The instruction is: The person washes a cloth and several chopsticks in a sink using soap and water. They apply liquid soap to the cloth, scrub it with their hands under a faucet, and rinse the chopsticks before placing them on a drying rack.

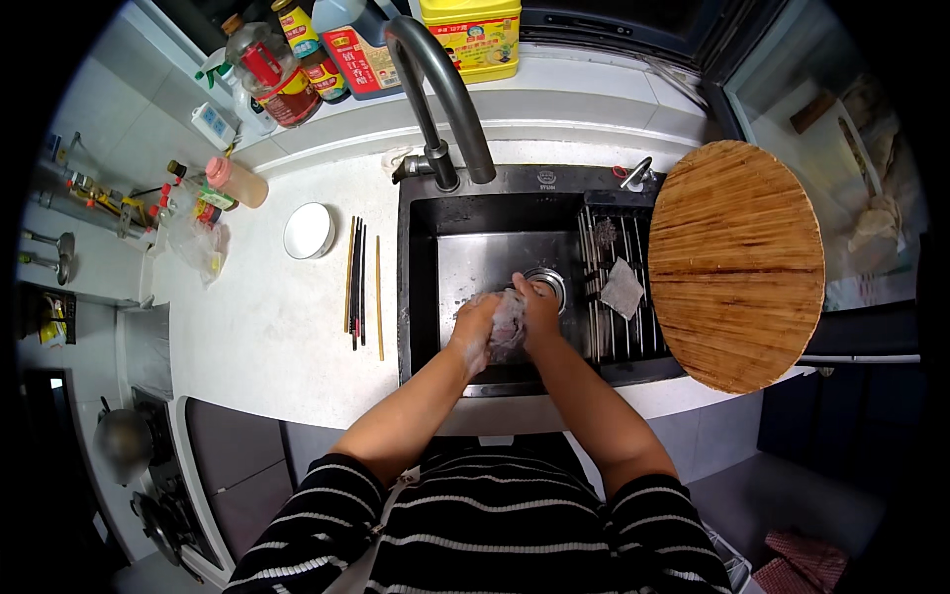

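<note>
Over the basin of the dark sink (495, 178), both my hands close round a soapy grey wad (509, 319), perhaps a crumpled cloth or scrubber. My left hand (475, 325) grips it from the left, with suds on its fingers and wrist. From the right my right hand (537, 312) presses against it, the thumb pointing up. The wad's lower side is hidden. Just beyond the right hand lies the round metal drain (550, 279). A curved faucet (450, 89) arches over the sink's back edge; no running water shows.
A drying rack (633, 342) inside the sink's right side holds a grey cloth (622, 288) and a mesh scrubber (605, 233). A round wooden board (737, 267) overlaps the sink's right end. Left stand a white bowl (310, 231) and several chopsticks (363, 287). Bottles (272, 74) line the sill.
</note>
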Motion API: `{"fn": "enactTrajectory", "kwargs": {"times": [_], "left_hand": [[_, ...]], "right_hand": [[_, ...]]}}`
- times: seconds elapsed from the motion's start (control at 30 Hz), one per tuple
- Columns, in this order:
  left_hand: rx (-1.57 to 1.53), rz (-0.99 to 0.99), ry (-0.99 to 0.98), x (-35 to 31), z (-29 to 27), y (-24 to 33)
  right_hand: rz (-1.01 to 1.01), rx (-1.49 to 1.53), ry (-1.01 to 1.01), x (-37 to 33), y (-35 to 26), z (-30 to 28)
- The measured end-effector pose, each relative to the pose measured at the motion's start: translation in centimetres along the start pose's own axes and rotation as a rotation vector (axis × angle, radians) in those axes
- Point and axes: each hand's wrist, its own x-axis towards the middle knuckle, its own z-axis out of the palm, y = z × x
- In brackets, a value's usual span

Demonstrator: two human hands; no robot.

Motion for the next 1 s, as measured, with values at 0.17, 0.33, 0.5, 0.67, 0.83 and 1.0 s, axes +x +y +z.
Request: {"fn": "enactTrajectory", "kwargs": {"times": [0.17, 0.33, 0.5, 0.67, 0.83, 1.0], "left_hand": [[0.330, 0.349, -0.076, 0.5, -2.4, -0.5], [-0.180, -0.214, -0.074, 0.5, -3.1, 0.6], [-0.388, -0.293, -0.365, 3.8, -6.4, -2.1], [-0.391, -0.164, 0.018, 0.6, -0.4, 1.6], [-0.569, -0.215, -0.294, 2.5, -2.5, 0.0], [-0.407, -0.268, 0.014, 0.7, -0.3, 0.9]], "right_hand": [[0.555, 0.321, -0.382, -4.0, -6.6, -0.8], [-0.082, -0.020, -0.415, -6.1, -6.5, 0.8], [-1.010, -0.602, -0.397, -9.9, -8.4, 3.3], [-0.671, -0.351, -0.064, -7.2, -5.4, 2.1], [-1.237, -0.424, -0.181, -9.2, -5.1, 4.4], [-0.940, -0.482, 0.095, -7.2, -5.3, 3.6]]}}
